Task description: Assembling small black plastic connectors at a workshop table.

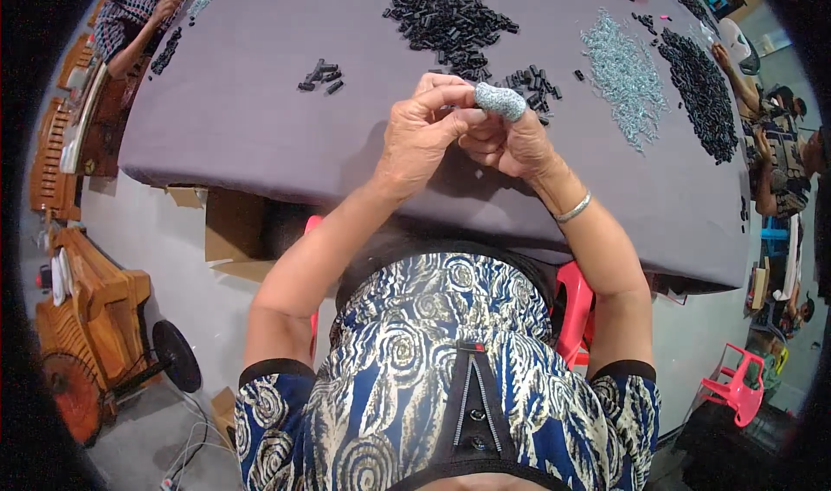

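My left hand [415, 136] and my right hand [511, 143] meet above the near edge of the cloth-covered table. The left fingers are pinched together against the right fingertips; whatever lies between them is too small or hidden to make out. A grey speckled finger cover [500, 101] wraps the right thumb. The right fingers curl beneath it, and the wrist has a silver bangle [573, 207]. Just beyond the hands lies a heap of small black cylindrical pieces [450, 22], with more black pieces [535, 88] beside the right hand.
A small cluster of black pieces [322, 75] lies to the left. Right of my hands spread small silvery metal pieces [625, 75] and another black heap [699, 93]. Other people's arms [130, 56] reach to the table from both sides. A pink chair [731, 385] stands lower right.
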A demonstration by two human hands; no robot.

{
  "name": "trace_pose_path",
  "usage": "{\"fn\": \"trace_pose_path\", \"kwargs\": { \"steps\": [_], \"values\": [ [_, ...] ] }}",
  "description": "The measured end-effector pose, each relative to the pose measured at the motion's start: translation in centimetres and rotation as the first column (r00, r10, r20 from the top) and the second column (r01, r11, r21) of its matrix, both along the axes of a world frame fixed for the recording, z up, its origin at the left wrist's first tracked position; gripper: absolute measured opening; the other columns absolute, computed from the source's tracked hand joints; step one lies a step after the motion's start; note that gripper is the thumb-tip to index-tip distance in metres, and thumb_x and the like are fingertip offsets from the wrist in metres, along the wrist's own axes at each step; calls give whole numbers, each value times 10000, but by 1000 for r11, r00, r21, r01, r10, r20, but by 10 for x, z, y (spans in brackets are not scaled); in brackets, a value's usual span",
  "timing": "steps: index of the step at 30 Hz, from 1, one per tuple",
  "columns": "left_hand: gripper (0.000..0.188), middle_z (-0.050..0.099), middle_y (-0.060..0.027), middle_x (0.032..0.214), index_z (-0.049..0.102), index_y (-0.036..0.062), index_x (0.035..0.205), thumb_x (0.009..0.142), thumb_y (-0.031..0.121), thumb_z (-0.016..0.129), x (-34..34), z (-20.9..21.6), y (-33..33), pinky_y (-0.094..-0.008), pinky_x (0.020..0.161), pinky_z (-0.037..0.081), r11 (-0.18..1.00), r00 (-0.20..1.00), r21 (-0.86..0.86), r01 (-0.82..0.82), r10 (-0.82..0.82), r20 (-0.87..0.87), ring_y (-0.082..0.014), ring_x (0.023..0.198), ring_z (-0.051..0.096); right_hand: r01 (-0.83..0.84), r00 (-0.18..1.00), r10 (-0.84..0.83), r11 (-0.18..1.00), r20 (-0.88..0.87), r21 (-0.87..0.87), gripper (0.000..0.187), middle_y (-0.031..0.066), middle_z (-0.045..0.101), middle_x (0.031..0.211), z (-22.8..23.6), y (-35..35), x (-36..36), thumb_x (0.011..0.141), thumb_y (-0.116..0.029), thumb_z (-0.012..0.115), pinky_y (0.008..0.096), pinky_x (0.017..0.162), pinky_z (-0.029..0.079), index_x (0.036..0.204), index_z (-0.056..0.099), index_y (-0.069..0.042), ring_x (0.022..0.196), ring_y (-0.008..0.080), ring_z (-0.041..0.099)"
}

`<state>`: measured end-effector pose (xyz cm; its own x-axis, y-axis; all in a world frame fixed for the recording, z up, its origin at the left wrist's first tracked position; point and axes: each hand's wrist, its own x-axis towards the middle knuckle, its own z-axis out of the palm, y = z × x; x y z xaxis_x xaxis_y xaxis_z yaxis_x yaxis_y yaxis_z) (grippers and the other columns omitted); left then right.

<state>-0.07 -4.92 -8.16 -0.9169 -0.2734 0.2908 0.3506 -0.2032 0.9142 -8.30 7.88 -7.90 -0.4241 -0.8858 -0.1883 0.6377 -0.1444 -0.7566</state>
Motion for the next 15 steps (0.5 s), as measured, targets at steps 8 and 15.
{"fn": "trace_pose_path", "kwargs": {
  "steps": [8,15],
  "values": [
    [198,533,-14,1060,665,10,993,808,-44,620,3,1,-1,-239,874,409,1000,1000,-2,-21,21,20,-102,972,506,-26,997,27,999,66,-26,261,-89,396,611,0,-5,4,840,-442,564,169,381,183,787,537,-188,472,21,297],
    [142,609,3,875,667,7,957,819,32,647,0,9,-32,-217,734,455,924,959,-301,-237,272,82,-74,807,560,-59,997,57,998,-57,-24,525,-51,256,597,11,4,-5,914,-597,371,172,362,168,725,356,-107,462,39,216]
  ]
}}
